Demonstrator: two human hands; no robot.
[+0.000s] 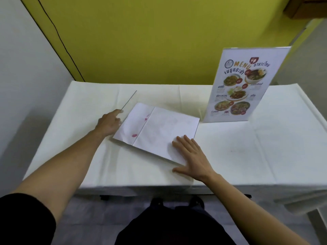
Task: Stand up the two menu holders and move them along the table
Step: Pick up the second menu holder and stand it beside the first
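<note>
One menu holder (pixel 246 85) stands upright at the back right of the white table (pixel 247 152), its colourful food menu facing me. The second menu holder (pixel 159 129) lies flat in the middle, blank white side up with pink marks; its clear base plate sticks up at the far left end. My left hand (pixel 108 122) touches that left end, fingers at the base plate. My right hand (pixel 192 156) rests flat with spread fingers on the holder's near right corner.
A yellow-green wall rises behind the table, with a grey wall and a black cable on the left. The table's front edge runs just beyond my legs and shoes. White cloth covers the whole top.
</note>
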